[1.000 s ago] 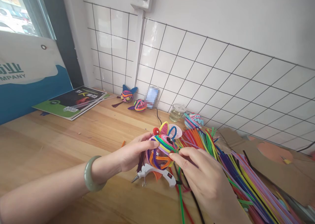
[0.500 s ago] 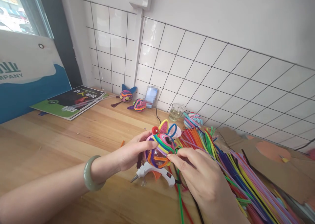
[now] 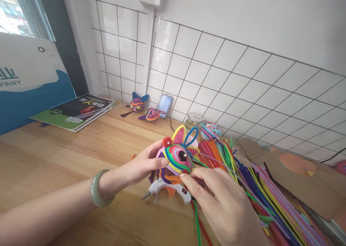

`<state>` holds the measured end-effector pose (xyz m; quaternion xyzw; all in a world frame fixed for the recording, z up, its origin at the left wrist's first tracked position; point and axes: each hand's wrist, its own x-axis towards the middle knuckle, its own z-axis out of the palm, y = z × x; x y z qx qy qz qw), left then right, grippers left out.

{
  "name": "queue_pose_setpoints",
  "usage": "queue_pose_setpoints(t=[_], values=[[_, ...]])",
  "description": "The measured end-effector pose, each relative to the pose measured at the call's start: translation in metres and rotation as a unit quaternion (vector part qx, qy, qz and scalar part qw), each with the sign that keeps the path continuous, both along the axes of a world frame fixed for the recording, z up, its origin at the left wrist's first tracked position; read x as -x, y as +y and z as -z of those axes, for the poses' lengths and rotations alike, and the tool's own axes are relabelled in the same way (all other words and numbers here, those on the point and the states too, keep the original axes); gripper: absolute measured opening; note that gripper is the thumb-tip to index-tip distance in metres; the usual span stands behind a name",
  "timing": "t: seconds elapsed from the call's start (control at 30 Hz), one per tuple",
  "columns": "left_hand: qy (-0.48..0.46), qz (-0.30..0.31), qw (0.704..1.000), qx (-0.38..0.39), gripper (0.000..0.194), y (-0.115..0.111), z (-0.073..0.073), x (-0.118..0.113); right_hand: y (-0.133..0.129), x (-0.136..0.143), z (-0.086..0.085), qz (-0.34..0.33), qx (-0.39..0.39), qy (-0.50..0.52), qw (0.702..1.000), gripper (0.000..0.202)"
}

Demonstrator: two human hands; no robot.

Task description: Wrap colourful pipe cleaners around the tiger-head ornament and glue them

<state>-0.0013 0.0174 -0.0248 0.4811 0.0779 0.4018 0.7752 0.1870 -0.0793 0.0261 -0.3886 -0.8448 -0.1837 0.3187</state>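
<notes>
My left hand (image 3: 150, 161), with a pale green bangle (image 3: 96, 188) on its wrist, is closed around a round pipe-cleaner animal ornament (image 3: 175, 159). The ornament has coloured coils, a black eye, a red curl with a white bead, pink ears edged in yellow and a blue loop on top. My right hand (image 3: 218, 195) pinches at its lower right edge, beside a dark red bit; its fingertips are partly hidden. Just beneath the ornament, a white glue gun (image 3: 173, 189) lies on the table, its nozzle pointing left.
Bundles of coloured pipe cleaners (image 3: 259, 188) spread over the right side, near brown cardboard (image 3: 289, 181). Along the wall stand finished ornaments (image 3: 137, 103), a blurred phone (image 3: 164, 105) and a glass jar (image 3: 193, 119). Booklets (image 3: 78, 112) lie at the left.
The ornament has tilted, so its eye faces me more and its ears show more fully. Both hands stay on it, having shifted slightly left. The view has moved a little.
</notes>
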Motion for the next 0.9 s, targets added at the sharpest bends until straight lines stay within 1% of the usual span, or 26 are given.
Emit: queue_pose_setpoints(t=[0.1, 0.23, 0.33, 0.5, 0.7, 0.8, 0.9], values=[[-0.012, -0.009, 1.000, -0.021, 0.041, 0.000, -0.001, 0.002, -0.002, 0.000, -0.005, -0.006, -0.012, -0.014, 1.000, 0.025], [-0.017, 0.002, 0.999, -0.036, 0.042, 0.000, -0.002, 0.002, -0.004, 0.001, -0.015, -0.016, -0.008, -0.060, 0.998, 0.029], [-0.018, 0.000, 0.999, -0.041, 0.042, 0.001, -0.002, 0.002, -0.006, 0.001, -0.019, -0.012, -0.006, -0.063, 0.998, 0.030], [-0.011, -0.020, 0.999, -0.043, 0.042, 0.002, -0.002, 0.002, -0.005, 0.000, -0.015, -0.013, -0.016, -0.067, 0.998, 0.028], [-0.007, -0.031, 0.998, -0.049, 0.044, 0.002, 0.001, 0.002, -0.002, 0.002, -0.007, -0.006, -0.031, -0.029, 0.999, 0.025], [-0.009, -0.025, 0.998, -0.051, 0.044, 0.002, 0.001, 0.002, -0.003, 0.002, -0.009, -0.002, -0.034, -0.025, 0.999, 0.027], [-0.008, -0.021, 0.999, -0.049, 0.043, 0.002, 0.000, 0.002, -0.003, 0.002, -0.012, -0.009, -0.024, -0.053, 0.998, 0.027]])
